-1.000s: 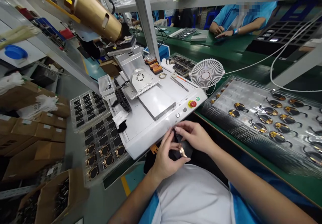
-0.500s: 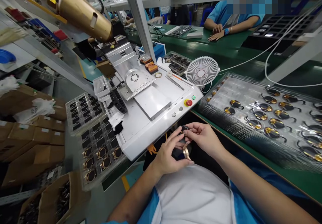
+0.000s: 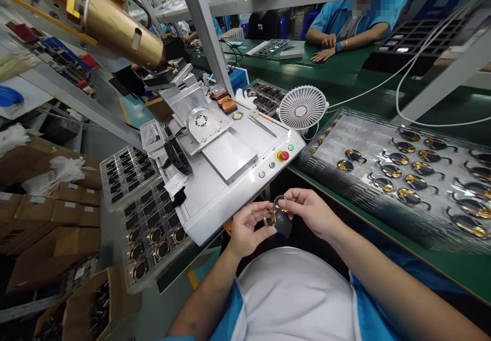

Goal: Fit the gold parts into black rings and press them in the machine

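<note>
My left hand (image 3: 247,231) is closed on a gold ring-shaped watch case (image 3: 270,220), with thumb and fingers at its rim. In my right hand (image 3: 312,212), a small round black-and-gold display part (image 3: 281,203) is pinched between thumb and fingers. The two pieces are close together over my lap, in front of the white machine; fingers cover part of each. Behind them is a dark grey surface that I cannot make out. To the right, a clear tray (image 3: 368,146) holds several similar round parts with dark ribbon tails. Gold-rimmed round pieces (image 3: 154,234) sit in a tray at the left.
The white machine (image 3: 215,213) carries a red stop button (image 3: 283,155), metal plates and tweezers (image 3: 263,125). A gold cylinder (image 3: 123,29) hangs at upper left. A small white fan (image 3: 302,108) stands at the table edge. A person (image 3: 355,24) sits across the green table.
My left hand has drawn back a little to the left and turned the gold watch case. The round part in my right hand has tilted, so its face shows more.
</note>
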`<state>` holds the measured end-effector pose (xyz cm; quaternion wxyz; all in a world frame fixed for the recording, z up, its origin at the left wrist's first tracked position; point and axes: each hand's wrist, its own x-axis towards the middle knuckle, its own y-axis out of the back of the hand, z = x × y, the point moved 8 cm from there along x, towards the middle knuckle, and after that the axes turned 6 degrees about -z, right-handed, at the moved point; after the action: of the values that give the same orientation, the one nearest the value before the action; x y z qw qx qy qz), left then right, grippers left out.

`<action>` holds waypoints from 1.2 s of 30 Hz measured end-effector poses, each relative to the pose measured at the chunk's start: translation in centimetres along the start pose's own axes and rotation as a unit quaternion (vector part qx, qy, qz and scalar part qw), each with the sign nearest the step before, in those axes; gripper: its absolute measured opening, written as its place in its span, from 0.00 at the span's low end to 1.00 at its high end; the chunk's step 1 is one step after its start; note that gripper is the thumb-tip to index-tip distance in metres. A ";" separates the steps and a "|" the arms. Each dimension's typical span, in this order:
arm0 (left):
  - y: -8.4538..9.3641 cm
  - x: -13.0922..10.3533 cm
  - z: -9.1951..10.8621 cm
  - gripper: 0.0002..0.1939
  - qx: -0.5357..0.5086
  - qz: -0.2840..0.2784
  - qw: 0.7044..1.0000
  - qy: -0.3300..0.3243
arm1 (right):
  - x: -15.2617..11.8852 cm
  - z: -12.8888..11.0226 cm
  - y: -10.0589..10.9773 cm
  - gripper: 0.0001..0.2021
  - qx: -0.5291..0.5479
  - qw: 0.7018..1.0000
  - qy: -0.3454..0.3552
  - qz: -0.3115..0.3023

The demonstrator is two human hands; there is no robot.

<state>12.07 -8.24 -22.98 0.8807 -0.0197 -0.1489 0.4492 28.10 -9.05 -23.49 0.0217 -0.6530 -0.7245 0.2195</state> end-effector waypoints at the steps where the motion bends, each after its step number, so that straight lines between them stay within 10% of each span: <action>1: 0.3 0.0 -0.4 0.26 -0.032 0.021 0.999 0.010 | -0.1 0.1 -0.3 0.23 0.004 1.000 -0.013 -0.008; 10: 0.9 -0.9 -3.3 0.32 -0.111 0.085 0.990 0.034 | -1.2 0.6 -3.3 0.24 0.058 0.998 -0.031 0.016; 36: 1.9 -1.6 -2.2 0.30 -0.059 0.143 0.988 -0.023 | -0.7 0.7 -4.3 0.21 0.009 1.000 -0.023 0.005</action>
<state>10.31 -8.13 -25.81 0.8010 -0.0825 -0.1911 0.5614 23.98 -10.19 -22.44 0.0099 -0.6511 -0.7196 0.2410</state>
